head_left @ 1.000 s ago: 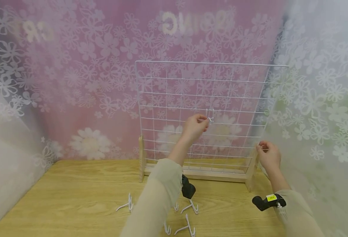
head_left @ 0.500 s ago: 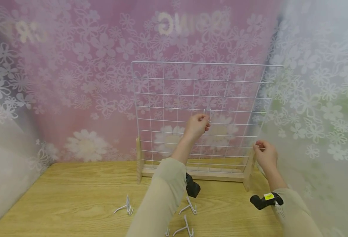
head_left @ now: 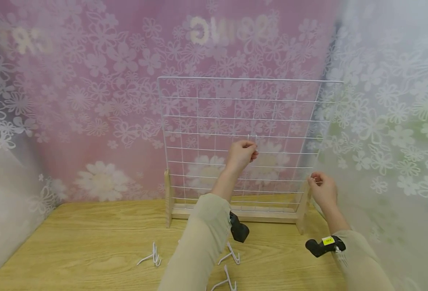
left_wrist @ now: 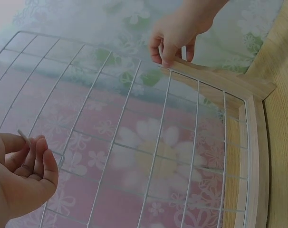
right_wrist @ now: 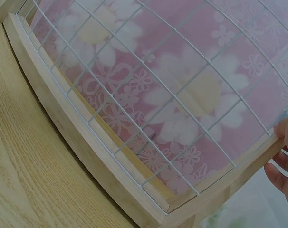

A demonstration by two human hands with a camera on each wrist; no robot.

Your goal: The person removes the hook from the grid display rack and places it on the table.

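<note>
A white wire grid rack (head_left: 214,135) stands upright in a wooden base (head_left: 236,214). In front of the grid's middle, my left hand (head_left: 241,157) pinches a white wire hook between thumb and fingers. Two short prongs of this hook show at a horizontal wire just above the fingers in the head view; its pale rod end (left_wrist: 24,137) sticks out in the left wrist view. The rest of it is covered by the hand. At the rack's right side, my right hand (head_left: 324,190) grips the rack where the grid's edge meets the top of the wooden upright (right_wrist: 239,183).
Several white wire hooks lie on the wood-grain table (head_left: 83,242): one hook (head_left: 152,255) left of my left sleeve, others such as this hook (head_left: 230,254) to its right. A floral curtain (head_left: 101,101) hangs behind, and a pale one (head_left: 399,141) at the right.
My left hand has shifted slightly right against the grid and now covers most of the hook. The right hand keeps its grip. The whole head view has drifted a little.
</note>
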